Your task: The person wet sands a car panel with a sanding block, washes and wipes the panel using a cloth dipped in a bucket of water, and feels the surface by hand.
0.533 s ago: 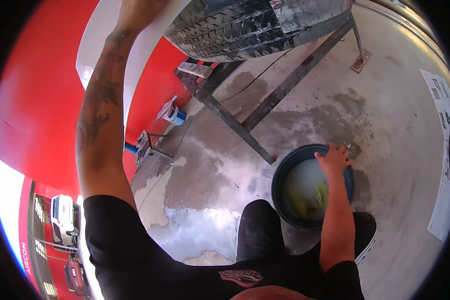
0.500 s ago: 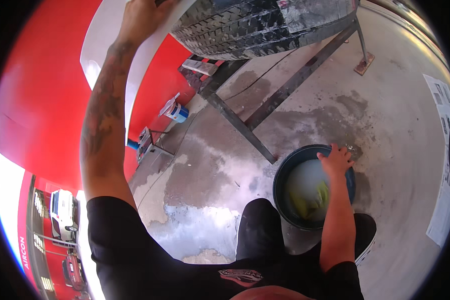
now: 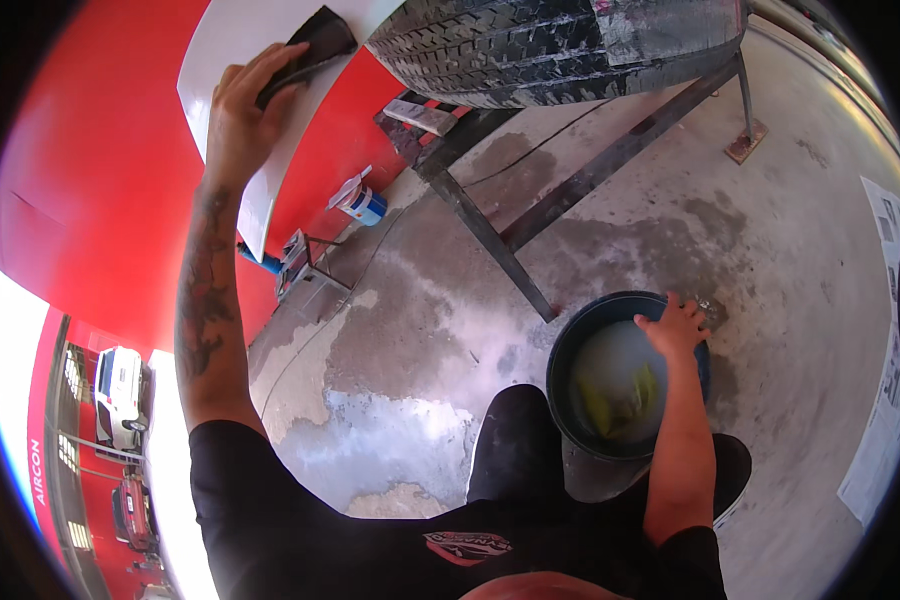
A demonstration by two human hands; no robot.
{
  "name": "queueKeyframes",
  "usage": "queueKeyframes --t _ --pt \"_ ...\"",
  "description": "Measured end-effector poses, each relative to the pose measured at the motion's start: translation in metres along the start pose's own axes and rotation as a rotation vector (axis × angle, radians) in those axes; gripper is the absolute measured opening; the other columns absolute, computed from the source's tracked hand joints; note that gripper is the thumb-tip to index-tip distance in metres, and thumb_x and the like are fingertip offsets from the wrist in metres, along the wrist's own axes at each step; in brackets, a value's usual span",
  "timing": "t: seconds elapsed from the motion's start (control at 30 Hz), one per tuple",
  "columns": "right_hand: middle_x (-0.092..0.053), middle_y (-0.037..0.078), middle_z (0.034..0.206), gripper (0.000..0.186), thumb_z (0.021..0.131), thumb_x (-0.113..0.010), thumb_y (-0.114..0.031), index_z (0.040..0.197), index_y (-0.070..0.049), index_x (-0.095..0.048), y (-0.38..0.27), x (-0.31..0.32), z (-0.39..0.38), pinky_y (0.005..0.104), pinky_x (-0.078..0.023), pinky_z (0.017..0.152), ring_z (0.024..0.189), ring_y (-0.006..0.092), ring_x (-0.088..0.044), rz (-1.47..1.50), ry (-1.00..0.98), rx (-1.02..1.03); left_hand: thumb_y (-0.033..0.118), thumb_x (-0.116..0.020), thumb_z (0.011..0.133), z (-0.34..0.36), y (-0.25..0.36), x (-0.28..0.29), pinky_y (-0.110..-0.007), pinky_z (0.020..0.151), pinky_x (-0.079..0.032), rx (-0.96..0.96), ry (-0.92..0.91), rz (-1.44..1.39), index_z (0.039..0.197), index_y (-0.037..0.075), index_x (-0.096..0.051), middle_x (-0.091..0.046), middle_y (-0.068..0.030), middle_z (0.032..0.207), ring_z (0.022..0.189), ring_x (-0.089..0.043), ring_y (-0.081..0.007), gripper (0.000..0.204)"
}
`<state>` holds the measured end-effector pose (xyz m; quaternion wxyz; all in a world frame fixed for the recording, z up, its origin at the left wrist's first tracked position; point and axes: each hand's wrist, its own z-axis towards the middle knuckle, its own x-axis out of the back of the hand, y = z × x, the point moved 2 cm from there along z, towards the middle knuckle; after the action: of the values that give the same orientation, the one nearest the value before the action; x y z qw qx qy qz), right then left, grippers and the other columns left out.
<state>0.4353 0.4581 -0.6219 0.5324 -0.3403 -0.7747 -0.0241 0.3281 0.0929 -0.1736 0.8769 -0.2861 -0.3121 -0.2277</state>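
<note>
Damp concrete floor runs beside a red wall at left. Far left is a white panel; right of it, 1 black tire. Near right, a dark bucket holds cloudy water. The right hand spreads its fingers over the far rim; the left hand pinches a black pad between fingers and thumb at the white panel.

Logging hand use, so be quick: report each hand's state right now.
Left hand: closed, holding a black rectangular pad.
Right hand: open, spread at the rim of the dark round bucket, nothing visibly held.
</note>
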Motion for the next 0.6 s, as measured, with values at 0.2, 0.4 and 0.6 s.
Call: queueKeyframes --t 0.2,0.4,0.6 --pt "-0.037 0.016 0.148 0.078 0.083 -0.072 -0.051 0.148 -0.023 -0.039 0.003 -0.006 0.002 0.0583 -0.023 0.109 0.137 0.0360 -0.032 0.025 0.043 -0.006 0.006 -0.072 0.082 -0.004 -0.006 0.002 -0.039 0.092 -0.048 0.009 0.012 -0.023 0.124 0.017 -0.068 -0.066 -0.0090 0.126 0.098 -0.060 -0.0272 0.044" --pt "-0.036 0.016 0.149 0.079 0.083 -0.073 -0.050 0.149 -0.022 -0.039 0.004 -0.002 0.002 0.0582 -0.022 0.109 0.137 0.0360 -0.032 0.048 0.008 0.016 -0.003 -0.073 0.078 -0.149 0.037 0.042 -0.041 0.091 -0.051 0.132 -0.121 0.113 0.123 0.008 -0.067 -0.063 -0.0142 0.127 0.106 -0.059 -0.0301 0.047" --pt "-0.032 0.017 0.151 0.083 0.081 -0.073 -0.052 0.150 -0.023 -0.035 -0.002 -0.006 0.002 0.0595 -0.022 0.109 0.139 0.0376 -0.030 -0.042 -0.015 -0.026 0.017 -0.068 0.089 -0.030 -0.063 0.032 -0.034 0.086 -0.054 0.294 0.040 0.060 0.127 0.015 -0.066 -0.069 -0.0119 0.118 0.101 -0.066 -0.0234 0.038"
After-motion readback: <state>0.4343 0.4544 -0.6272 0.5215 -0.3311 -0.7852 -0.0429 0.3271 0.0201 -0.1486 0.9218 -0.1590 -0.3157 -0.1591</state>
